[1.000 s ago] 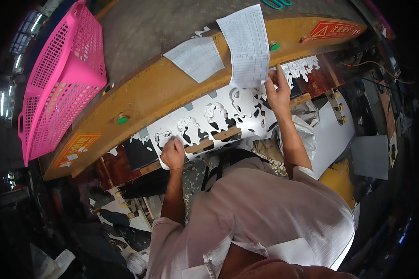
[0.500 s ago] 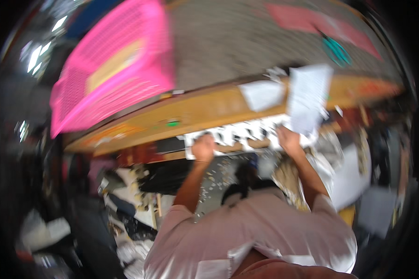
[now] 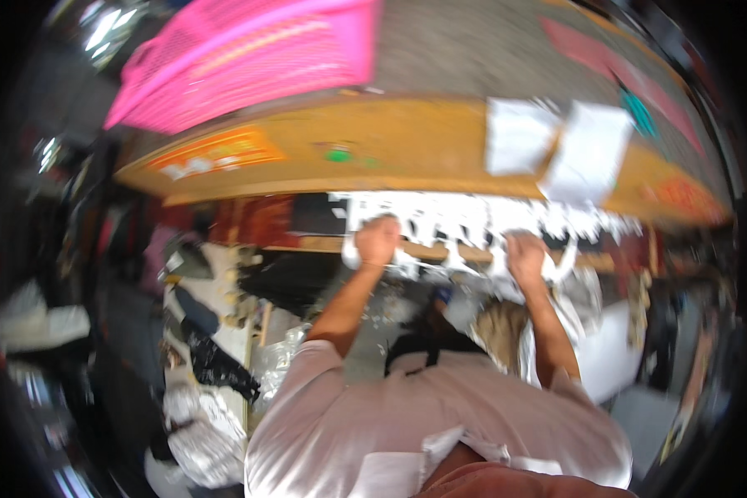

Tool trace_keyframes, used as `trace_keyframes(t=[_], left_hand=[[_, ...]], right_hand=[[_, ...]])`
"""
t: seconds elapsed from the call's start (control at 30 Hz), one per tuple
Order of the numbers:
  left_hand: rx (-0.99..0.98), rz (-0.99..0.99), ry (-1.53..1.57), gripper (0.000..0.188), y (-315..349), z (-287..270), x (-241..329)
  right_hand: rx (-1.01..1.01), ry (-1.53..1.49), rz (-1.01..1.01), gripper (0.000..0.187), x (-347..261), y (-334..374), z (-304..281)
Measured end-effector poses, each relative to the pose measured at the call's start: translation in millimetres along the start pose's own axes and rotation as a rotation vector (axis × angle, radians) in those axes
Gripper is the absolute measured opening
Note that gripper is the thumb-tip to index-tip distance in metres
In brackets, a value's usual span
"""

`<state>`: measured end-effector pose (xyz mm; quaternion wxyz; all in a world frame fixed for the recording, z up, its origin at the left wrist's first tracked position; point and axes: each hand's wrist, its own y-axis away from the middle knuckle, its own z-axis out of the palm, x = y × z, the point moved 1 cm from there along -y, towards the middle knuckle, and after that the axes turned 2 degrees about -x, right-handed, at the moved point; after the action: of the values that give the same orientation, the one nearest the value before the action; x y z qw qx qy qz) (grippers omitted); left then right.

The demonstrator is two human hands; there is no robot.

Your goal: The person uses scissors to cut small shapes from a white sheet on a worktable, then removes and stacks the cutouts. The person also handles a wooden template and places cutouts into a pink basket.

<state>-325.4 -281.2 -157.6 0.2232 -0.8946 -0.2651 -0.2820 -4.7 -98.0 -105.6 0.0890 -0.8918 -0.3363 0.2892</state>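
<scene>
A white strip with ragged cut-outs (image 3: 427,217) stretches along under the front edge of the table, with pieces of it hanging down. My left hand (image 3: 378,239) is closed on its left part, the fingers curled. Farther right, my right hand (image 3: 524,253) is closed on the lower part of the same strip. Blur hides the exact hold of the fingertips. Above my right hand, two white papers, one (image 3: 519,137) left of the other (image 3: 588,153), hang over the table's wooden front.
A pink plastic basket (image 3: 266,62) stands on the table (image 3: 448,50) at the far left. Teal-handled scissors (image 3: 637,112) lie by a red strip (image 3: 585,48) at the far right. Clear plastic bags (image 3: 207,448) lie low at left, and small scraps litter the floor.
The view has shifted, bringing more of the table's wooden front into sight. Both hands remain at the white strip, and more of it shows to the right of my right hand.
</scene>
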Motion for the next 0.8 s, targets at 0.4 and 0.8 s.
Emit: trace_keyframes(t=[0.4,0.8], left_hand=[[0.072,-0.160,0.587,0.022,-21.4,-4.1,100.2],[-0.404,0.351,0.513,0.024,-134.3,145.3,186.6]], right_hand=[[-0.344,-0.254,0.400,0.047,14.3,-118.1,-41.1],[-0.521,-0.428,0.326,0.059,41.1,-261.0,42.2]])
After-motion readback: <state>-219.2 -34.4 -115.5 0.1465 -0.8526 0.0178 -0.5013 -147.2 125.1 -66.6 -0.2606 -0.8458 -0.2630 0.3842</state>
